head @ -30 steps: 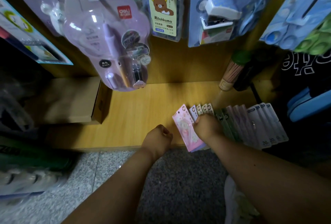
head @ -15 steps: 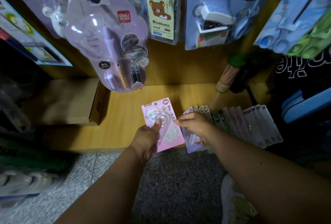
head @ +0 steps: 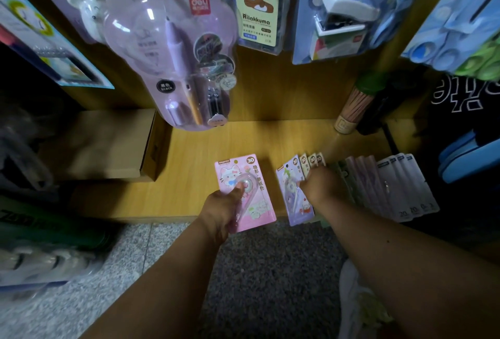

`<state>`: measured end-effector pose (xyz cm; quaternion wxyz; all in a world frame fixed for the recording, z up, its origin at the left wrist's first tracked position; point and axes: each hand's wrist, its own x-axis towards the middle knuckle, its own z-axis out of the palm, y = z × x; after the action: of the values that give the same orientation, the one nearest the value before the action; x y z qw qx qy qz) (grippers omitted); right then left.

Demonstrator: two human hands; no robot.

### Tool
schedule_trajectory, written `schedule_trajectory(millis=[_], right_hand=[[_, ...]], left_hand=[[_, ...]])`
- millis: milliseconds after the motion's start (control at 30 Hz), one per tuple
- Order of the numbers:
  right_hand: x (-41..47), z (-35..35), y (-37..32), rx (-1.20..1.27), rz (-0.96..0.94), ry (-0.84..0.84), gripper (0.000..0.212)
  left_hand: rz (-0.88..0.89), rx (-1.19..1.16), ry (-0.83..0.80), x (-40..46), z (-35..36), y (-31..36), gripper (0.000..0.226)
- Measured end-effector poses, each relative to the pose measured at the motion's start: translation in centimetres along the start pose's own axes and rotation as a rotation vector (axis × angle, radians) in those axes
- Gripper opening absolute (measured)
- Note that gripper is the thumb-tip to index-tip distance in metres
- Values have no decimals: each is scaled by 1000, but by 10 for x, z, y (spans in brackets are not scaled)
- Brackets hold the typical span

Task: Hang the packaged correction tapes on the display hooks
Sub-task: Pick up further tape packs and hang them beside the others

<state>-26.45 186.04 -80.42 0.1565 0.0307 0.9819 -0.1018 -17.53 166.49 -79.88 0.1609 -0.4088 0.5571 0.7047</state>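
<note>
My left hand (head: 223,207) holds a pink packaged correction tape (head: 253,176) by its lower left, thumb on the clear blister, just above the wooden shelf (head: 189,154). To its right, my right hand (head: 320,185) rests on a fanned row of packaged correction tapes, fingers closed on the lilac pack (head: 293,195) at the front of the stack. Further packs, green, purple and white (head: 400,184), lie fanned out to the right on the shelf. Display hooks above carry other goods; their tips are mostly hidden by the hanging packages.
Overhead hang a purple pen blister pack (head: 167,49), a bear-printed card (head: 255,3) and a stapler pack (head: 341,11). A cardboard box (head: 105,143) sits left on the shelf. A bundle of sticks (head: 351,111) leans at the back right. Speckled floor lies below.
My left hand took the pink pack from the stack and carried it left. My right hand stayed on the row and now grips the lilac pack.
</note>
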Motion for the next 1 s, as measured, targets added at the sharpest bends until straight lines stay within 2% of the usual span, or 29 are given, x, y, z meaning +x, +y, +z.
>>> schedule_trajectory(millis=[100, 233, 300, 367, 500, 567, 667, 733, 800, 867, 933, 1000], right_hand=[[-1, 1, -1, -46, -15, -12, 27], [-3, -16, -11, 57, -33, 16, 26], [-2, -30, -19, 171, -35, 24, 22], [0, -43, -25, 354, -22, -21, 24], [-8, -61, -36, 695, -28, -249, 27], [-18, -59, -39, 730, -25, -331, 22], [-27, -47, -41, 792, 19, -356, 22], [-29, -43, -41, 800, 36, -358, 22], [-26, -44, -38, 800, 45, -307, 26], [-18, -47, -25, 783, 85, -162, 30], [-11, -46, -6, 600, 123, 2, 34], [-8, -40, 10, 394, 159, 66, 36]], left_hand=[[21, -13, -12, 0, -4, -1, 29], [37, -33, 39, -1, -11, 0, 33], [77, -39, 85, 1, -16, -3, 28], [130, -40, 102, 1, -19, -6, 14], [160, -104, 87, 1, -12, -8, 15], [145, -219, 29, 0, -5, -7, 23], [50, -367, -165, -8, 5, -1, 45], [99, -372, -224, -11, 11, 2, 43], [160, -362, -220, -12, 13, 3, 48], [156, -362, -220, -11, 15, 3, 45], [139, -367, -213, -9, 14, 2, 42], [130, -364, -196, -7, 13, 0, 42]])
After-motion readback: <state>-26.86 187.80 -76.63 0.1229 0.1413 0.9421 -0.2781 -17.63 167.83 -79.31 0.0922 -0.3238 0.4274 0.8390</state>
